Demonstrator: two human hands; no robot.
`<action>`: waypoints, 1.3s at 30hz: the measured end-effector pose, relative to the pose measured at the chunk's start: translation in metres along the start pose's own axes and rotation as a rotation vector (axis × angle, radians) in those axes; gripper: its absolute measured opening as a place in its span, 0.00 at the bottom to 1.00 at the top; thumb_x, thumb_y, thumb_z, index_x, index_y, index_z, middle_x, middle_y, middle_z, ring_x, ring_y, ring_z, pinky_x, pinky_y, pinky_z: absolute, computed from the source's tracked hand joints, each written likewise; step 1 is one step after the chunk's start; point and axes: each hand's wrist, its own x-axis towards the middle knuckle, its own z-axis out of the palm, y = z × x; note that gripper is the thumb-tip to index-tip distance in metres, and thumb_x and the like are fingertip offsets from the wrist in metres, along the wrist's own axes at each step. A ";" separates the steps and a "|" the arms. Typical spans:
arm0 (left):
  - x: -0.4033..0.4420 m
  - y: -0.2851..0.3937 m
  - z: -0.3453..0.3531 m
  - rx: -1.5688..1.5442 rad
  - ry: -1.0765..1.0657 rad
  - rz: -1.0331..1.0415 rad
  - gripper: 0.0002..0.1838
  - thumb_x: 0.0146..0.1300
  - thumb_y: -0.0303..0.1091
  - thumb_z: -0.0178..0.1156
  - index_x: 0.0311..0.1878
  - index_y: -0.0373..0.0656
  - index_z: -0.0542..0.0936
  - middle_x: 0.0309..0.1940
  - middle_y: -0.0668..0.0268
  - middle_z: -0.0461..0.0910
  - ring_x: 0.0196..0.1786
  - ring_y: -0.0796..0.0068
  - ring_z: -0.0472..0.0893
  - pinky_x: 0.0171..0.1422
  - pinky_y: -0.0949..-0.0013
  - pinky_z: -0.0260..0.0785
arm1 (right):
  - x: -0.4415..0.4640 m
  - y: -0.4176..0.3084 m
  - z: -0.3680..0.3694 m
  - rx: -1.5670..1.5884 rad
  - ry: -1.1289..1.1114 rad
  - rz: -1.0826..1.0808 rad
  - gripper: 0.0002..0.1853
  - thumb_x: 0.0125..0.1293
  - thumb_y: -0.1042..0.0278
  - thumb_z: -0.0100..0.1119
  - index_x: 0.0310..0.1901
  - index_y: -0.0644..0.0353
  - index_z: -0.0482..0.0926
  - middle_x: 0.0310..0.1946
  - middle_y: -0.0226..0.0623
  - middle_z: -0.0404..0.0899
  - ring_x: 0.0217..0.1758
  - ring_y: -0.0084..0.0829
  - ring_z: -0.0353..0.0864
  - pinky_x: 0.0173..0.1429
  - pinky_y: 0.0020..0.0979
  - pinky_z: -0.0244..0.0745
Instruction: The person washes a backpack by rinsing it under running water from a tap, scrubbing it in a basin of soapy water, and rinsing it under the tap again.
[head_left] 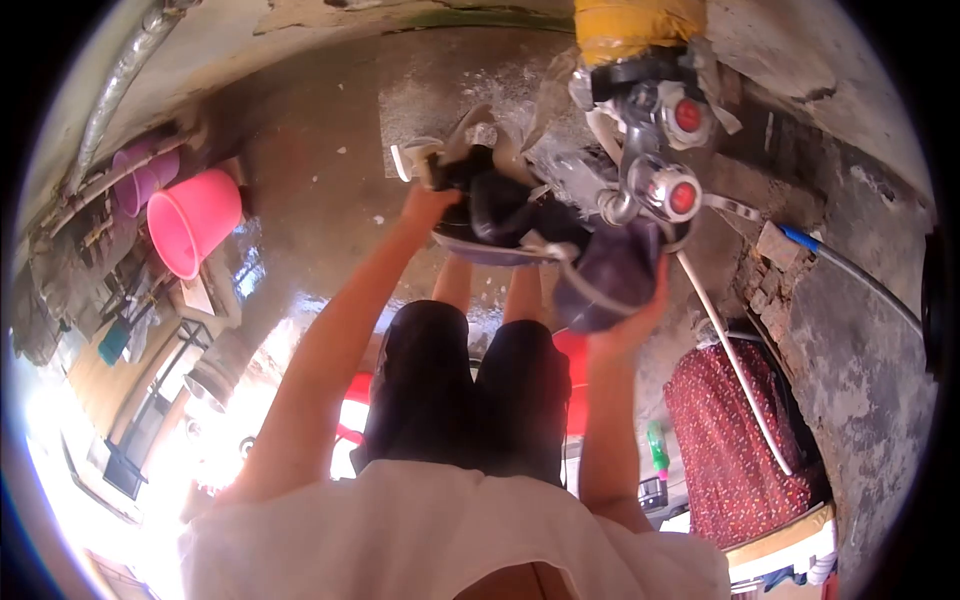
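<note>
Between my hands is a dark bundle (500, 210), black and blurred, with a pale band along its lower edge; its exact kind is unclear. My left hand (430, 207) grips its left end, fingers partly hidden. At the other end, my right hand (632, 325) holds a rounded purple-grey part (603, 275) from below and the side, with a pale strip across it. I cannot tell whether the two parts are one thing. Metal taps with red buttons (672, 190) stick out just above my right hand, close to the purple-grey part.
A pink bucket (195, 222) and a purple bucket (147, 177) are at the left wall. Yellow wrapping (640, 30) covers the pipe above the taps. At right are a white pipe (735, 360), a red patterned cloth (730, 440), loose bricks (780, 248) and a green bottle (657, 448).
</note>
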 end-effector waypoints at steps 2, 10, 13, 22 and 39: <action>-0.032 0.019 -0.001 -0.582 -0.017 0.034 0.22 0.44 0.30 0.58 0.46 0.36 0.70 0.37 0.58 0.77 0.39 0.60 0.77 0.45 0.60 0.71 | 0.027 -0.025 -0.010 -0.172 -0.053 -0.119 0.22 0.65 0.53 0.42 0.52 0.60 0.69 0.50 0.37 0.72 0.51 0.33 0.72 0.58 0.38 0.63; -0.089 0.079 -0.029 -0.995 0.027 0.066 0.24 0.47 0.29 0.53 0.51 0.35 0.67 0.45 0.55 0.73 0.48 0.58 0.74 0.57 0.59 0.65 | 0.075 -0.010 -0.045 -0.502 0.046 -0.107 0.21 0.58 0.56 0.56 0.49 0.60 0.68 0.43 0.29 0.73 0.46 0.22 0.72 0.49 0.27 0.66; -0.111 0.093 -0.062 -0.952 0.061 0.153 0.24 0.47 0.31 0.53 0.50 0.35 0.68 0.46 0.55 0.74 0.48 0.59 0.74 0.58 0.61 0.64 | 0.067 0.003 -0.022 -0.476 -0.003 -0.126 0.17 0.56 0.62 0.57 0.46 0.57 0.69 0.40 0.26 0.72 0.43 0.19 0.70 0.46 0.25 0.63; -0.155 0.081 -0.055 -1.093 -0.099 0.269 0.25 0.45 0.33 0.56 0.49 0.33 0.68 0.43 0.55 0.76 0.42 0.59 0.77 0.51 0.63 0.71 | 0.063 -0.009 -0.002 -0.971 -0.045 -0.390 0.15 0.52 0.68 0.61 0.40 0.65 0.74 0.29 0.25 0.75 0.32 0.19 0.72 0.43 0.23 0.64; -0.172 0.114 0.033 -0.553 -0.110 0.343 0.14 0.58 0.32 0.54 0.45 0.34 0.72 0.37 0.67 0.75 0.41 0.78 0.72 0.49 0.73 0.62 | 0.031 0.055 -0.010 -1.147 -0.205 -0.124 0.15 0.52 0.66 0.62 0.38 0.64 0.74 0.29 0.26 0.75 0.29 0.15 0.71 0.31 0.19 0.65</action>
